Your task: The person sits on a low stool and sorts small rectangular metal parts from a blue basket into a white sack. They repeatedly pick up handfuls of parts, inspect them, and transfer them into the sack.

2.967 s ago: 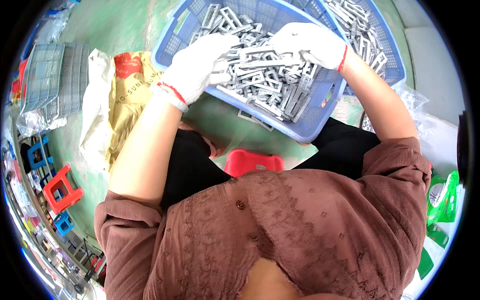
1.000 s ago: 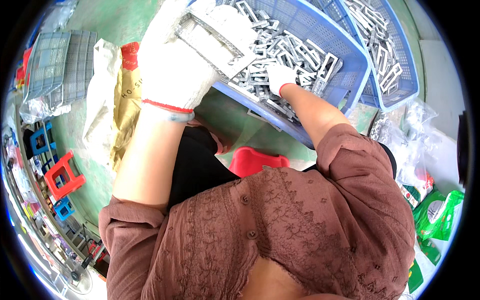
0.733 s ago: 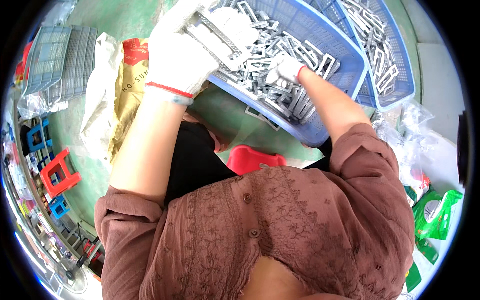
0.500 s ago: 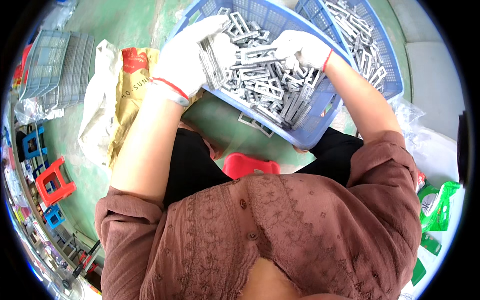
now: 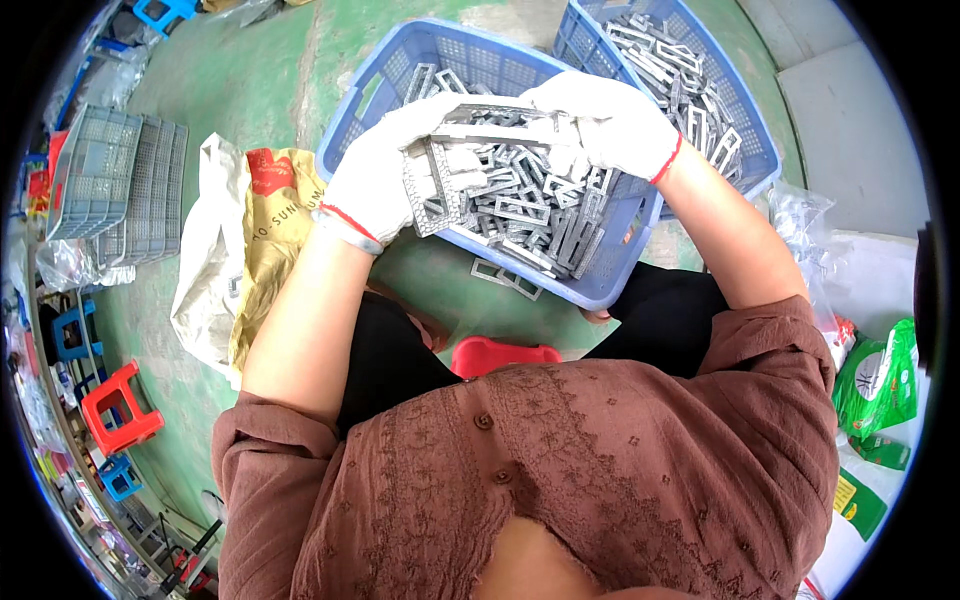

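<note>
Both my hands wear white knit gloves with red cuffs. My left hand [image 5: 375, 175] is closed around a stack of grey rectangular frames [image 5: 432, 200]. At the other side, my right hand [image 5: 625, 125] grips one end of a single grey frame [image 5: 495, 133], whose far end reaches my left hand's fingers. Both hands are above a blue plastic basket [image 5: 610, 285] holding a loose heap of similar grey frames [image 5: 525, 210]. My gloves hide part of the heap and the fingertips.
A second blue basket [image 5: 765, 165] of grey frames stands at the far right. Two frames [image 5: 505, 278] lie on the floor by the near basket. A yellow paper sack [image 5: 270, 230] and white sack are at left. A red stool [image 5: 505, 353] shows between my legs.
My right hand has come up from the heap and toward my left hand, with a frame in its fingers. My left hand's stack has turned. The view has shifted slightly.
</note>
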Demonstrator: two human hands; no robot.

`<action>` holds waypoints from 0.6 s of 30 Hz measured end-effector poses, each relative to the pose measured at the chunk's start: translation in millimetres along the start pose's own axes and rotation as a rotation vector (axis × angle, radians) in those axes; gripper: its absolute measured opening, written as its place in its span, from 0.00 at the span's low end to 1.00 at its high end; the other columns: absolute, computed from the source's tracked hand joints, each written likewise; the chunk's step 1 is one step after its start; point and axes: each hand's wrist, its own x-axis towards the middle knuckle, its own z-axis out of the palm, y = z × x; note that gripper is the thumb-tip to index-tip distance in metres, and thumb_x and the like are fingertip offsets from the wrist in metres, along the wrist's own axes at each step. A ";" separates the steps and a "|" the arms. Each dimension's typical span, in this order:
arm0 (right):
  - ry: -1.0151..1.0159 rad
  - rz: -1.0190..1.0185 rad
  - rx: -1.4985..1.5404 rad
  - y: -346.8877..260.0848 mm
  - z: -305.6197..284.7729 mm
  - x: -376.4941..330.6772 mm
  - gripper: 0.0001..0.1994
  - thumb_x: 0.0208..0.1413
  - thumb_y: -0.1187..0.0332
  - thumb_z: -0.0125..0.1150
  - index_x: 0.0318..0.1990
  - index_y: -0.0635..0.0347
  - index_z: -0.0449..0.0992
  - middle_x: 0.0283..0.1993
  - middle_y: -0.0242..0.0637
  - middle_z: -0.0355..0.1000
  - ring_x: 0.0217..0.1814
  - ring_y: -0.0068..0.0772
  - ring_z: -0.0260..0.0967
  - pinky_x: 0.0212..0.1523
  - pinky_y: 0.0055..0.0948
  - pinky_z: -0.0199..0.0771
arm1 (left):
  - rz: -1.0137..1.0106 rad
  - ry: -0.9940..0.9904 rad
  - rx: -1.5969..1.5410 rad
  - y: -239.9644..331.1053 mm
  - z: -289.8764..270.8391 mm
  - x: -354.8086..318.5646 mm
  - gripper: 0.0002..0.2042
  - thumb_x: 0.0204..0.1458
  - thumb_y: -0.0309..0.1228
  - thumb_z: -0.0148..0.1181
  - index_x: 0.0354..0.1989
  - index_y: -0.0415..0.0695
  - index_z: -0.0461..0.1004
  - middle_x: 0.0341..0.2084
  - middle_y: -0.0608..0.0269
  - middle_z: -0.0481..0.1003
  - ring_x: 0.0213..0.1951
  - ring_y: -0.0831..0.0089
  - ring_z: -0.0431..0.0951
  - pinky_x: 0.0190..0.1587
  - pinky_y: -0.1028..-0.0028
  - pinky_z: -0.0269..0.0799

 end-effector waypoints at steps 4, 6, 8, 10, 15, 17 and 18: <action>-0.055 -0.072 -0.032 -0.4 -0.6 7.5 0.20 0.63 0.69 0.59 0.60 0.67 0.70 0.46 0.42 0.76 0.36 0.27 0.75 0.30 0.28 0.81 | 0.016 -0.050 0.000 -1.3 -0.8 -3.3 0.23 0.63 0.38 0.53 0.62 0.35 0.67 0.55 0.45 0.73 0.50 0.54 0.80 0.50 0.55 0.80; -0.059 -0.142 -0.199 -2.5 10.9 -1.3 0.22 0.61 0.70 0.61 0.62 0.67 0.69 0.51 0.44 0.76 0.41 0.26 0.77 0.32 0.26 0.81 | 0.015 -0.053 0.018 -4.4 -6.9 1.9 0.23 0.64 0.38 0.52 0.62 0.36 0.67 0.54 0.45 0.73 0.49 0.55 0.80 0.50 0.55 0.80; 0.021 -0.227 -0.312 -7.1 14.9 -3.4 0.23 0.61 0.70 0.62 0.62 0.67 0.69 0.52 0.44 0.76 0.45 0.27 0.77 0.39 0.26 0.81 | 0.048 -0.005 0.088 -4.8 -1.4 1.8 0.25 0.64 0.42 0.52 0.62 0.35 0.66 0.53 0.47 0.74 0.48 0.56 0.80 0.49 0.56 0.81; 0.144 -0.395 -0.609 -10.2 26.2 -6.4 0.26 0.59 0.70 0.65 0.63 0.66 0.68 0.54 0.43 0.76 0.50 0.29 0.77 0.50 0.28 0.78 | 0.018 0.033 0.018 -3.7 2.9 -0.3 0.25 0.64 0.45 0.52 0.61 0.36 0.68 0.50 0.48 0.76 0.47 0.57 0.80 0.48 0.55 0.81; 0.351 -0.978 -1.727 -9.0 68.7 -10.5 0.25 0.53 0.63 0.65 0.61 0.47 0.75 0.37 0.36 0.78 0.32 0.36 0.76 0.34 0.32 0.77 | 0.011 -0.216 -0.418 -5.6 10.7 5.4 0.26 0.63 0.50 0.55 0.55 0.38 0.72 0.47 0.49 0.78 0.48 0.57 0.80 0.52 0.54 0.78; 0.209 -1.048 -1.862 -7.3 80.5 -11.6 0.25 0.52 0.62 0.63 0.60 0.43 0.76 0.35 0.34 0.78 0.29 0.39 0.74 0.31 0.32 0.75 | 0.135 -0.109 -0.357 -7.3 11.5 7.0 0.24 0.62 0.43 0.55 0.58 0.36 0.70 0.51 0.49 0.77 0.54 0.56 0.77 0.59 0.53 0.73; 0.146 -0.819 -1.902 -7.2 88.8 -16.8 0.25 0.53 0.58 0.64 0.61 0.44 0.75 0.45 0.41 0.78 0.43 0.43 0.76 0.43 0.35 0.77 | 0.181 -0.098 -0.349 -9.4 8.9 8.9 0.23 0.62 0.41 0.54 0.59 0.36 0.69 0.52 0.49 0.76 0.55 0.55 0.76 0.60 0.52 0.72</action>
